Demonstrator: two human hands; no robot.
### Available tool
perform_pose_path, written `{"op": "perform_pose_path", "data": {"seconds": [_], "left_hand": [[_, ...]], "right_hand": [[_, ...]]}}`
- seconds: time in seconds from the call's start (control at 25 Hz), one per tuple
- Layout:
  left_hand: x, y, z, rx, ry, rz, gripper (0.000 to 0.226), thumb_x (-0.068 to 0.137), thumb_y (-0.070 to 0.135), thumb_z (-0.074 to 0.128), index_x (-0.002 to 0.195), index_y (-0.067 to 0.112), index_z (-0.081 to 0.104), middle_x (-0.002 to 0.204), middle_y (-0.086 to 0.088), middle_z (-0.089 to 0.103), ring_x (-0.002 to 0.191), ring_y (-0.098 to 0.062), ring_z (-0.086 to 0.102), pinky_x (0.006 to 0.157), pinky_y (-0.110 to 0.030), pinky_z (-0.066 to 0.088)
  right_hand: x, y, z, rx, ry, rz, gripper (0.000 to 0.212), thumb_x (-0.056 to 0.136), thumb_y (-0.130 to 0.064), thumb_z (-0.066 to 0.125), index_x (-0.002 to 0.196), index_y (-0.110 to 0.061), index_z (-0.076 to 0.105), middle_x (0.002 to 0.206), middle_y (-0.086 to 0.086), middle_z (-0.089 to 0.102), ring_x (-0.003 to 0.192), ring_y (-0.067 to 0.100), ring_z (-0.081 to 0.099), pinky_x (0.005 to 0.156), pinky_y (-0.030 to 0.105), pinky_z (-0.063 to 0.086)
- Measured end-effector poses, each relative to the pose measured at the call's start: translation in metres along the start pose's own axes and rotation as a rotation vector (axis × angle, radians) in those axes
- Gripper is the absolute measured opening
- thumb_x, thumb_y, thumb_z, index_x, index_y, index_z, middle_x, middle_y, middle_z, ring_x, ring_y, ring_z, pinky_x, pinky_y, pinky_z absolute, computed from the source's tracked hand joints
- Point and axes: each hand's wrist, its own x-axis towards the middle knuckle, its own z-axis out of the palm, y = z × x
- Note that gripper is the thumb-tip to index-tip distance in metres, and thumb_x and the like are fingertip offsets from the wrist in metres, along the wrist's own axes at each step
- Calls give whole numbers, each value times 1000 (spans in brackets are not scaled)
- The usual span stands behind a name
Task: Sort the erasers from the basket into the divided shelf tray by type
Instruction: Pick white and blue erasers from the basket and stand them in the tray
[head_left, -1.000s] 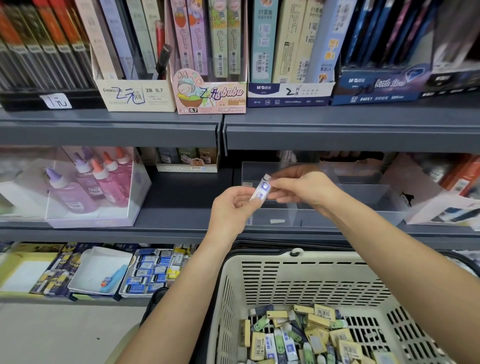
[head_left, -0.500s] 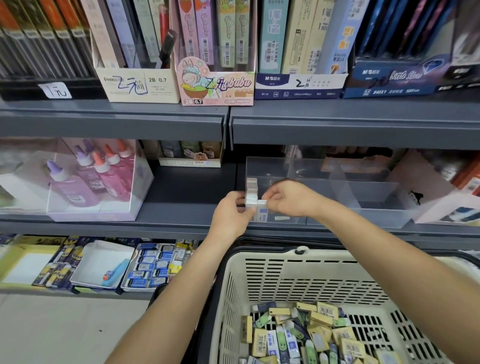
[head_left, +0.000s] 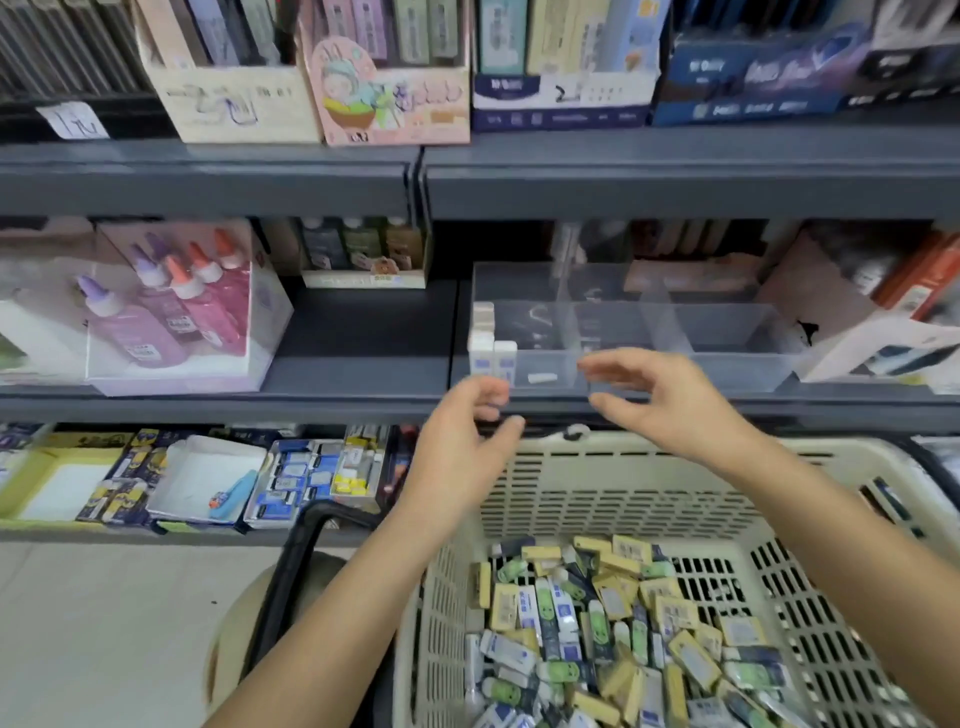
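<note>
In the tray (head_left: 727, 366), white erasers (head_left: 491, 353) are stood on end against the left wall of the leftmost compartment, presumably so like is kept with like. Nothing is held: left grip (head_left: 467, 436) and right grip (head_left: 660, 400) are loosely spread before the tray. The mixed erasers (head_left: 597, 649) lie in the basket (head_left: 649, 447) below.

Head-worn view, forward-down, close to shelf (head_left: 332, 364)
</note>
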Motion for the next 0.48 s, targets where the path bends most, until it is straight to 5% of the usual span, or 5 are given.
{"op": "perform_pose_path", "data": {"seconds": [0.08, 0.2, 0.32, 0.48], "left_hand": [[-27, 2, 9, 21, -150, -26, 27, 82, 18, 68, 102, 32, 55, 98, 19, 60, 90, 4, 57, 82, -19, 49], [-59, -3, 6, -5, -148, -64, 25, 83, 17, 67, 93, 37, 56, 94, 19, 62, 85, 7, 59, 77, -12, 48], [-79, -10, 1, 48, -146, -113, 23, 84, 15, 66, 99, 31, 59, 95, 17, 61, 87, 4, 59, 77, -11, 49], [-85, -13, 8, 336, -313, -92, 31, 88, 22, 63, 118, 20, 57, 109, 11, 59, 98, -5, 57, 88, -29, 49]], "right_hand": [[-42, 32, 7, 42, -100, 66, 29, 82, -16, 66, 102, -37, 61, 103, -21, 64, 93, -9, 60, 90, 9, 46], [-92, 83, 45, -202, -399, 132, 31, 86, -25, 63, 116, -32, 58, 118, -11, 61, 102, -3, 56, 96, 19, 44], [-110, 104, 103, -373, -688, -10, 54, 86, -41, 60, 136, -29, 44, 142, -4, 42, 129, 12, 39, 104, 25, 30], [-122, 104, 162, -631, -938, -275, 71, 82, -60, 53, 143, -42, 22, 156, -3, 6, 141, 25, 10, 109, 46, 23]]}}
